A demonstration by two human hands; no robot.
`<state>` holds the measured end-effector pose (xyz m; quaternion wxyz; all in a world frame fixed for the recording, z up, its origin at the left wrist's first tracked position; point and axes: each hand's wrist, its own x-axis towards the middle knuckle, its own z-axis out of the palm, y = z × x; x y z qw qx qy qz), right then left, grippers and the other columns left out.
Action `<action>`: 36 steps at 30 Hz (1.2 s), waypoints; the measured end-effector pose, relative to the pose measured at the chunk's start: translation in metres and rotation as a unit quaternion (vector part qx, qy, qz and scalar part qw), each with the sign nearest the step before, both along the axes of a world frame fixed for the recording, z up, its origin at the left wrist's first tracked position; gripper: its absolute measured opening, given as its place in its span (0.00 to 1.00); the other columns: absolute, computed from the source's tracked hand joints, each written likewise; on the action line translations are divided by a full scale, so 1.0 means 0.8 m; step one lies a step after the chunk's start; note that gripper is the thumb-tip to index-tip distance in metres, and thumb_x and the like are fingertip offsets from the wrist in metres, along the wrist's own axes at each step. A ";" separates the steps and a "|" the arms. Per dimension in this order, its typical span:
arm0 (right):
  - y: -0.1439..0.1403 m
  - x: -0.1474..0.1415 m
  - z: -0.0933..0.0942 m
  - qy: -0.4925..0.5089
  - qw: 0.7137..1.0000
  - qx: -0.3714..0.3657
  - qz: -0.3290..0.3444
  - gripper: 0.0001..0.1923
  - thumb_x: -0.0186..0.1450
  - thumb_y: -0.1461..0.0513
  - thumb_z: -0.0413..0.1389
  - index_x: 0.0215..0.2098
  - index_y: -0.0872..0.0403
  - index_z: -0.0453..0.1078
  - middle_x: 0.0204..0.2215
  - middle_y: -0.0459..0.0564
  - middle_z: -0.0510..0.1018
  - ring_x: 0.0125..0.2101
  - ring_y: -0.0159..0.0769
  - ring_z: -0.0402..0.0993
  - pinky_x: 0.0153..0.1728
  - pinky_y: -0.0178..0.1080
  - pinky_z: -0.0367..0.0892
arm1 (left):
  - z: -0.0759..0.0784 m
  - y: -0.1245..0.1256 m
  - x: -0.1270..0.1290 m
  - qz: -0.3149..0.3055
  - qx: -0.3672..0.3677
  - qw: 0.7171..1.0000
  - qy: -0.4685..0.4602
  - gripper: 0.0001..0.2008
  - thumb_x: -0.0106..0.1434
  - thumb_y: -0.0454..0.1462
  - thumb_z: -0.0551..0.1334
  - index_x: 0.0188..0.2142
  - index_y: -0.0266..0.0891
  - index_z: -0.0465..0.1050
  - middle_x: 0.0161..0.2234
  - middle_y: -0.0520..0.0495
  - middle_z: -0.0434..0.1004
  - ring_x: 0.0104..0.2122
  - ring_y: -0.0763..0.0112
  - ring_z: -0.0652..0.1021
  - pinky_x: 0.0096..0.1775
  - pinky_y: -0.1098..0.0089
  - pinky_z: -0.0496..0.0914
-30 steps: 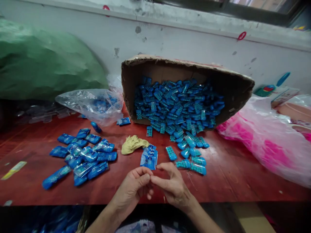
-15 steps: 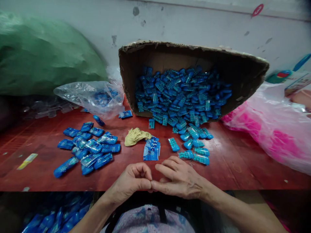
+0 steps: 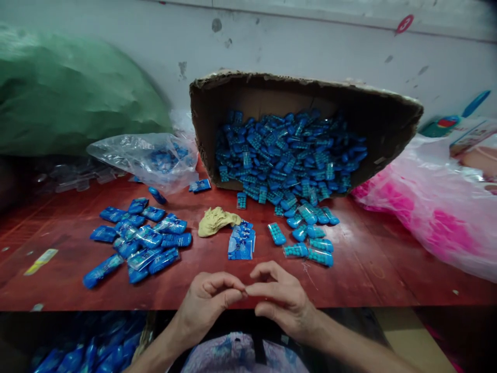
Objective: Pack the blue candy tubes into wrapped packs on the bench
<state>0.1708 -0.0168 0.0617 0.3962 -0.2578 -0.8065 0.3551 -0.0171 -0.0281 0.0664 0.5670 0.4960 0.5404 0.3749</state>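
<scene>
My left hand (image 3: 205,301) is just over the table's front edge, thumb and index finger pinched together; whatever sits between the tips is too small to make out. Touching or nearly touching those tips is the index finger of my right hand (image 3: 285,300), whose thumb and fingers are apart with nothing visible in them. Beyond the hands lies a small stack of blue printed cards (image 3: 240,247), with a yellow putty-like lump (image 3: 216,223) against its back. Clear packs of blue-green beads (image 3: 276,234) lie on the right. Blue printed packs (image 3: 149,236) form a pile on the left.
A cardboard box (image 3: 404,111) on its side spills many bead packs onto the red table (image 3: 349,285). A clear bag (image 3: 116,147) and green sack (image 3: 77,93) stand at left, a pink-filled bag (image 3: 446,223) at right. Blue packages (image 3: 89,347) fill the space below.
My right thumb has dropped away from the left fingertips and its fingers have spread; the right index finger is now at the left pinch. The things on the table stay in place.
</scene>
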 end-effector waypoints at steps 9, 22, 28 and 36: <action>-0.024 -0.035 -0.020 0.146 0.971 -0.104 -0.158 0.05 0.59 0.65 0.55 0.31 0.49 0.72 0.25 0.45 0.64 0.25 0.30 0.65 0.25 0.32 0.63 | 0.001 -0.017 0.018 0.057 0.167 0.982 0.070 0.05 0.51 0.36 0.62 0.24 0.45 0.77 0.21 0.49 0.77 0.22 0.67 0.75 0.26 0.71 0.68; -0.031 -0.024 -0.009 0.052 0.983 0.081 -0.154 0.12 0.60 0.71 0.51 0.38 0.51 0.69 0.23 0.48 0.71 0.23 0.32 0.66 0.23 0.34 0.64 | 0.009 -0.023 0.019 0.002 0.363 0.916 0.173 0.11 0.52 0.29 0.60 0.32 0.45 0.77 0.26 0.47 0.80 0.27 0.66 0.78 0.31 0.72 0.71; -0.031 -0.028 -0.006 0.045 0.980 0.112 -0.161 0.14 0.59 0.72 0.52 0.40 0.51 0.68 0.23 0.48 0.73 0.23 0.33 0.69 0.23 0.34 0.67 | 0.011 -0.027 0.024 0.039 0.370 0.910 0.182 0.10 0.52 0.28 0.60 0.30 0.42 0.77 0.27 0.47 0.80 0.27 0.68 0.79 0.31 0.73 0.72; -0.032 -0.031 -0.001 0.063 0.965 0.164 -0.194 0.09 0.59 0.71 0.52 0.36 0.56 0.70 0.22 0.49 0.74 0.24 0.32 0.73 0.24 0.31 0.69 | 0.011 -0.026 0.026 0.049 0.404 0.903 0.136 0.09 0.53 0.27 0.59 0.31 0.39 0.74 0.29 0.48 0.80 0.28 0.73 0.79 0.32 0.77 0.73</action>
